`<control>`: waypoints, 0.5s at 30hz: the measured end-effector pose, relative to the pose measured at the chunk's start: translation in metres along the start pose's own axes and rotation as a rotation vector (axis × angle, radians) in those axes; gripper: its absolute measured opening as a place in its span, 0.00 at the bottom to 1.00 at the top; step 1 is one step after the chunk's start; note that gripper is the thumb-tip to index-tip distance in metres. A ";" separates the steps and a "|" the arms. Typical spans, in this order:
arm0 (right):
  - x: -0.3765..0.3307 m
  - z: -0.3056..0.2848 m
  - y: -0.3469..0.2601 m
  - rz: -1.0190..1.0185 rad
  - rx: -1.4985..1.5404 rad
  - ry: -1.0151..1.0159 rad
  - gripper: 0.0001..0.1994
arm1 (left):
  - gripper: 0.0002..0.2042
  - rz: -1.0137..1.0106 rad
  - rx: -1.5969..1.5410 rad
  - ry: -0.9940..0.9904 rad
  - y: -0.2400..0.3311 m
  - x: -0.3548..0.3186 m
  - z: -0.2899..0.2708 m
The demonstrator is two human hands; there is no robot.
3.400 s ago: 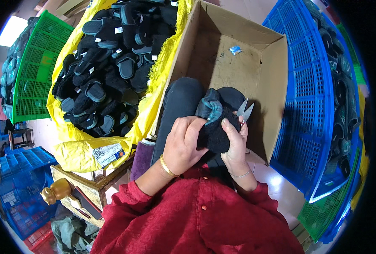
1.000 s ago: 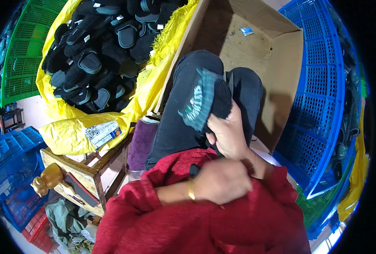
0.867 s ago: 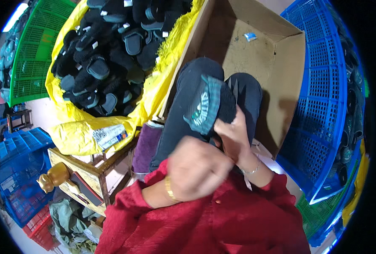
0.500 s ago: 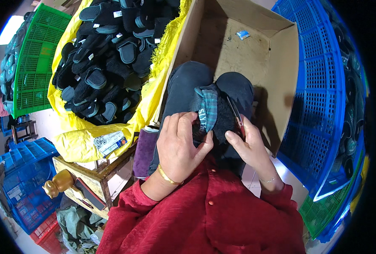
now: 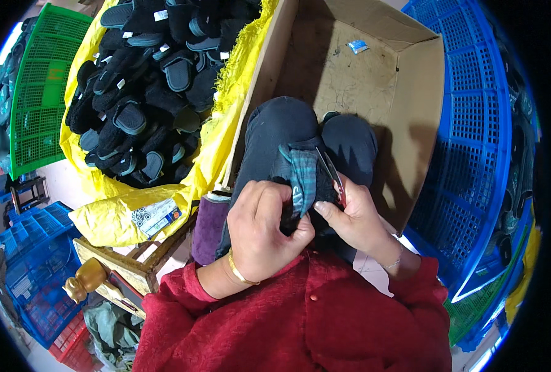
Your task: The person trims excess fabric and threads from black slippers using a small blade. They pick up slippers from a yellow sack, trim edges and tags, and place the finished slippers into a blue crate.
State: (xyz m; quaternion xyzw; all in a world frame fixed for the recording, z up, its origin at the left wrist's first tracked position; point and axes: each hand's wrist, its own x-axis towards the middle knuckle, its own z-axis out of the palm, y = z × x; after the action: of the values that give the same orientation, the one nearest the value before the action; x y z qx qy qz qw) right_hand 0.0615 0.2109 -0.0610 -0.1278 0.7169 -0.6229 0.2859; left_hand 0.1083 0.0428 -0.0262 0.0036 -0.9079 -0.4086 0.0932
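Observation:
On my lap lies a slipper with a teal plaid band and black fuzzy lining, partly covered by my hands. My left hand pinches the near left edge of its band between thumb and fingers. In my right hand is a small pair of scissors with reddish handles. Their blades point away from me along the band's right side, and my right thumb rests near the fuzzy part. The far end of the slipper lies between my knees.
A yellow woven sack full of black slippers stands at the left. Ahead is an open cardboard box with a small blue packet. A blue crate rises at the right, with a wooden stand at lower left.
The slipper's band has been pulled flatter and turned slightly. My right hand has shifted a little left and nearer to me, bringing the scissors closer to the band; the view has shifted slightly.

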 end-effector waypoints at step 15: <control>0.029 0.007 0.006 0.059 0.365 -0.192 0.17 | 0.23 0.115 0.122 0.038 0.014 -0.016 0.006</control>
State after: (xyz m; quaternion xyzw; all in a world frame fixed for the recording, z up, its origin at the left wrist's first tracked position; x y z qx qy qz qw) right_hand 0.0430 0.1902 -0.0748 -0.1115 0.5651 -0.7188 0.3895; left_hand 0.1240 0.0581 -0.0225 -0.0350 -0.9279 -0.3466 0.1331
